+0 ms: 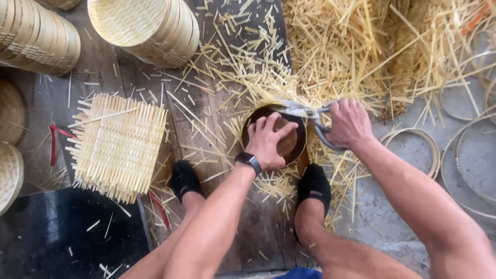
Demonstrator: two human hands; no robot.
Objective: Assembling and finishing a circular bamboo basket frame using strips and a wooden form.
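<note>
My left hand (267, 139) presses flat, fingers spread, on a round dark brown wooden disc (289, 142) that lies on the wooden boards between my feet. A black watch sits on that wrist. My right hand (349, 123) grips the handles of metal shears (305, 111), whose blades point left along the far rim of the disc. Cut pale bamboo strips (258, 72) lie scattered all around the disc.
A stack of square woven bamboo mats (120, 145) lies left. Stacked round bamboo steamer rims (150, 28) and another stack (33, 36) stand at the back left. Thin bamboo hoops (431, 144) lie right on the concrete. A heap of strips (372, 46) fills the back right.
</note>
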